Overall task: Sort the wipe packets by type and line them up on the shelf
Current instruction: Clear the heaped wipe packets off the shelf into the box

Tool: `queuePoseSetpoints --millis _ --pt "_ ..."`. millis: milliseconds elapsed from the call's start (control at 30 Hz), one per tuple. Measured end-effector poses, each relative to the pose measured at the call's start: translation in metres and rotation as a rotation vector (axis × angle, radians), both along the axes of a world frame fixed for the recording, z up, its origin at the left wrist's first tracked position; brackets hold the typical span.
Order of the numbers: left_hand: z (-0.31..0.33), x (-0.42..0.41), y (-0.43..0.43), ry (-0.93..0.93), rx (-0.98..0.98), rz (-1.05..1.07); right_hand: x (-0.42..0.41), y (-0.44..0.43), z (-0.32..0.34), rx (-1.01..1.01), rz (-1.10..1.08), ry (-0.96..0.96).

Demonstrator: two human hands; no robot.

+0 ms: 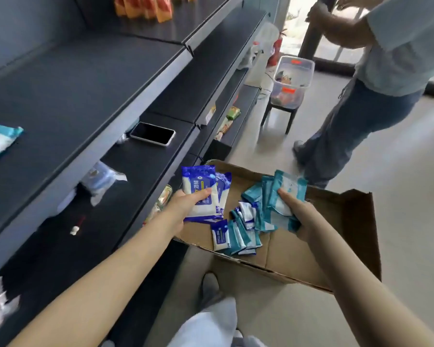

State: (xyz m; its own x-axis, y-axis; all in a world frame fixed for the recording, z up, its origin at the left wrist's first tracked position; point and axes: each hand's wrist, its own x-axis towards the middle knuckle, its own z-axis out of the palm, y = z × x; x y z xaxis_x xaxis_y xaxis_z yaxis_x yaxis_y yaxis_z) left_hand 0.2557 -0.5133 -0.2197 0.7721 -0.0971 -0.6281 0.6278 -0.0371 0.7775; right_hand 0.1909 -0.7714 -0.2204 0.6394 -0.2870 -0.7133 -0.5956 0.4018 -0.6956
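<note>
Over the cardboard box (318, 266), my left hand (186, 204) grips blue wipe packets (201, 191) while my right hand (298, 211) clutches teal packets (286, 194).

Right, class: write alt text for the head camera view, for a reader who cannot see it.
A person's left hand grips dark blue wipe packets and the right hand teal packets, over a cardboard box beside dark shelves.

Head cam, fwd+down, close over cardboard box (286, 249) (wide-angle).
</note>
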Motion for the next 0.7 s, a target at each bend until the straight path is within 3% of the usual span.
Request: queuePoseSetpoints --millis 400,700 --pt "-0.176 0.071 -0.054 0.290 0.163 0.052 0.077 -0.078 -0.174 0.019 -0.148 0.210" --pt "-0.338 0.124 -0.125 0.356 0.245 0.094 0.147 -0.116 -0.336 -0.058 -0.101 0.197"
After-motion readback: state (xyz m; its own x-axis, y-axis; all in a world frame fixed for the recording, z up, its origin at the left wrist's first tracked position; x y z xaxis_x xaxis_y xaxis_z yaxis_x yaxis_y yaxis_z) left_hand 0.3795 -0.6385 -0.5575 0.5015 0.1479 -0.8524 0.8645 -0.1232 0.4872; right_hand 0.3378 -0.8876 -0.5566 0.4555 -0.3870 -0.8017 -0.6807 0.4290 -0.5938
